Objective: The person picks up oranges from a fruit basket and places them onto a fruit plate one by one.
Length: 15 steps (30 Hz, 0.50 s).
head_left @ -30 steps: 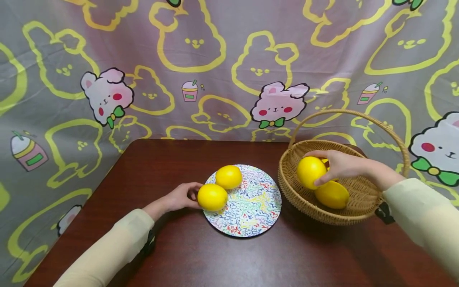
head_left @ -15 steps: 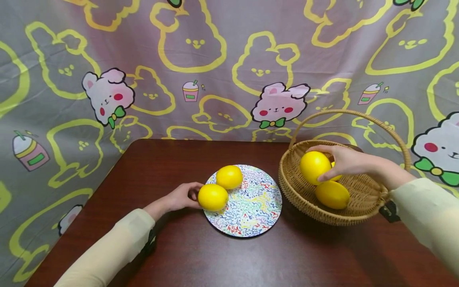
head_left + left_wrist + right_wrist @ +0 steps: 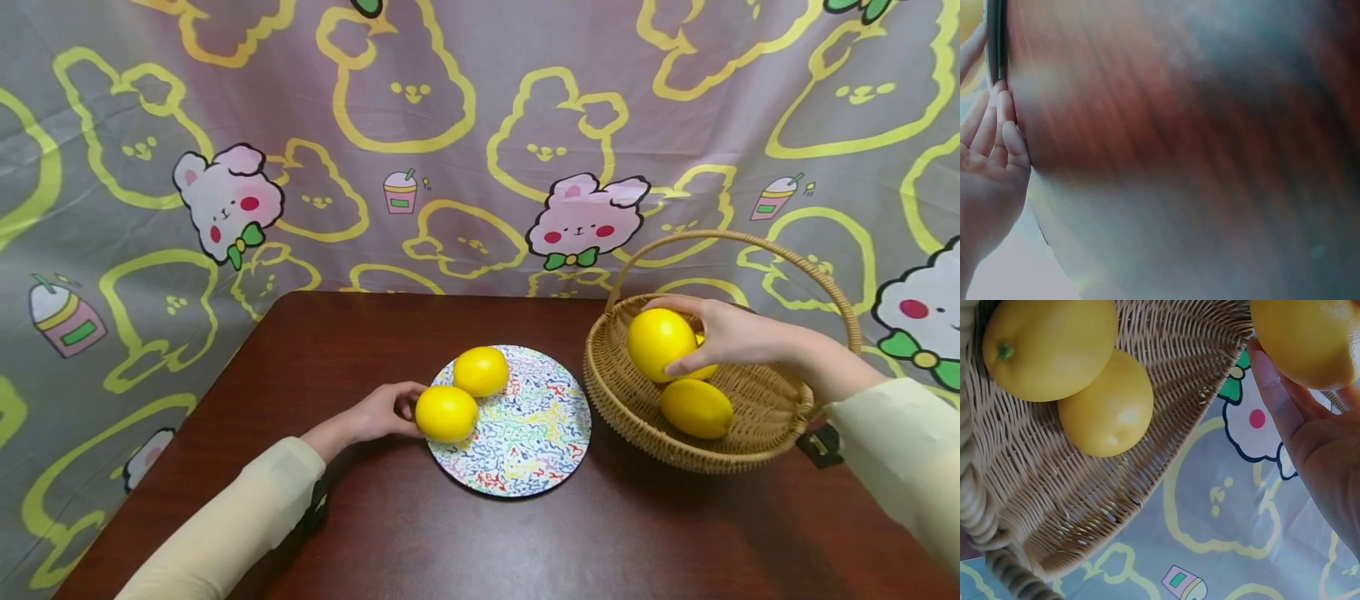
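Note:
In the head view, my right hand [image 3: 738, 333] grips a yellow lemon [image 3: 662, 344] over the wicker basket [image 3: 618, 408]; the right wrist view shows thumb and fingers round the raised lemon [image 3: 1310, 337]. Two more lemons lie inside, one at the front [image 3: 697, 408] and one partly hidden behind the held fruit. My left hand [image 3: 378, 411] holds the left rim of the round patterned plate [image 3: 528, 425], with a lemon [image 3: 447, 413] right at the fingers, hiding the tips. Behind it on the plate sits another lemon [image 3: 481, 372]. In the left wrist view, fingers [image 3: 1004, 103] meet the plate's dark edge.
The basket's tall arched handle [image 3: 795, 254] rises over its opening, close to my right forearm. The dark brown table [image 3: 510, 550] carries plate and basket. A grey cloth [image 3: 450, 67] with cartoon rabbits hangs behind the table.
My right hand and its lemon have shifted slightly right and up over the basket, so more of the lemon behind shows. The left hand and the plate stay in place.

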Each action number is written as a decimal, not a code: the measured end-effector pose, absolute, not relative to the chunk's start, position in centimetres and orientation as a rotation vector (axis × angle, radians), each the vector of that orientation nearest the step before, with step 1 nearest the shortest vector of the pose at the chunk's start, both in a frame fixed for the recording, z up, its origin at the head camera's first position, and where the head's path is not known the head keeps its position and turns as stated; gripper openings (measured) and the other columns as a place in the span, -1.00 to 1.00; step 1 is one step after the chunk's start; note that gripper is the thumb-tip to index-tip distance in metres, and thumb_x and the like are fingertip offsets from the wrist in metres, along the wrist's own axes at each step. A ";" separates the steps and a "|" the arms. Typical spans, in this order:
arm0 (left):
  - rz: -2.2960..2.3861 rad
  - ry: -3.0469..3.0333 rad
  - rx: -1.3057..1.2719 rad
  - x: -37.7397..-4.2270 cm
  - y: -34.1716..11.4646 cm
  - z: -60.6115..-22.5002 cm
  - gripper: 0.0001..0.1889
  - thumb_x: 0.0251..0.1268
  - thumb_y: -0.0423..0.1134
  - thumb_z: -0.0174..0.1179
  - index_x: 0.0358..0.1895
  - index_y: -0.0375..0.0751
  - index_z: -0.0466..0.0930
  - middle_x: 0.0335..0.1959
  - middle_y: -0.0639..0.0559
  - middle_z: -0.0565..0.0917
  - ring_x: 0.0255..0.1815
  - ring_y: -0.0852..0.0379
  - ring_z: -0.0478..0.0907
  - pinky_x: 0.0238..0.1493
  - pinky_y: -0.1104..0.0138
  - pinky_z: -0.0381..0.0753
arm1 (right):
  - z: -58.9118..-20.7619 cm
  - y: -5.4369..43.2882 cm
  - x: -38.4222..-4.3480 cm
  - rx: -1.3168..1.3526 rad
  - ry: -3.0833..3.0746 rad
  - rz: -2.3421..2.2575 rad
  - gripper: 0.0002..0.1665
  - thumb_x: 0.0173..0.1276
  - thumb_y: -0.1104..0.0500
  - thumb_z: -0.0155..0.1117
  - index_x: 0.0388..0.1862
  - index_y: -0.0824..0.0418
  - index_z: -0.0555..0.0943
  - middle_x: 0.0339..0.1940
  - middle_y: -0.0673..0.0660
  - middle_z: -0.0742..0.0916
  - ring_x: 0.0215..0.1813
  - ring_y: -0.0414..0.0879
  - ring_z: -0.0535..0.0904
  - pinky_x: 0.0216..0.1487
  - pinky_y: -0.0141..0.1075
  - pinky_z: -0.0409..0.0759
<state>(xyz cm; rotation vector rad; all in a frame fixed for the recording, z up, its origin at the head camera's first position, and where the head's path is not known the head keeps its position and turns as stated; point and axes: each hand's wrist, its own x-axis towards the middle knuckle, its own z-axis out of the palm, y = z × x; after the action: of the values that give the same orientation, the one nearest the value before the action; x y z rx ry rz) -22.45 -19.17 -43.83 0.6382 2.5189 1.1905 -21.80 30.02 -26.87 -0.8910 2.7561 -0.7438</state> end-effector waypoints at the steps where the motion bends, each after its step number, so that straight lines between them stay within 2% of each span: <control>1: 1.192 2.518 0.640 -22.4 -19.2 -43.8 -0.32 -0.02 -0.21 0.52 0.22 -0.30 0.48 -0.17 0.01 0.59 -0.29 0.06 0.43 -0.29 0.32 0.48 | -26.9 30.0 -21.8 -0.888 2.754 -0.750 -0.04 -0.01 0.05 0.61 0.35 0.20 0.35 0.15 0.19 0.56 -0.10 0.00 0.53 -0.13 -0.20 0.54; 7: 1.196 2.517 0.649 -22.5 -19.1 -43.8 -0.32 -0.03 -0.21 0.53 0.22 -0.31 0.48 -0.18 0.01 0.59 -0.30 0.06 0.44 -0.28 0.32 0.48 | -26.6 29.6 -21.5 -0.893 2.743 -0.777 -0.06 0.01 0.08 0.60 0.34 0.20 0.35 0.17 0.21 0.54 -0.10 0.01 0.54 -0.13 -0.14 0.55; 15: 1.194 2.518 0.647 -22.5 -19.1 -43.9 -0.31 -0.03 -0.21 0.53 0.22 -0.31 0.48 -0.18 0.01 0.58 -0.30 0.07 0.43 -0.27 0.32 0.47 | -26.3 28.9 -20.9 -0.906 2.712 -0.818 -0.05 0.03 0.08 0.59 0.36 0.20 0.32 0.21 0.21 0.50 -0.04 0.06 0.54 -0.14 -0.19 0.56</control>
<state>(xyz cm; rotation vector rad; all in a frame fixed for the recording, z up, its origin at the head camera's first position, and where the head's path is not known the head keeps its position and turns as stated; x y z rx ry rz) -22.48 -19.14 -43.86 0.6469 2.5177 1.1938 -20.90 28.87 -26.32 -0.9063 2.7115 -0.8182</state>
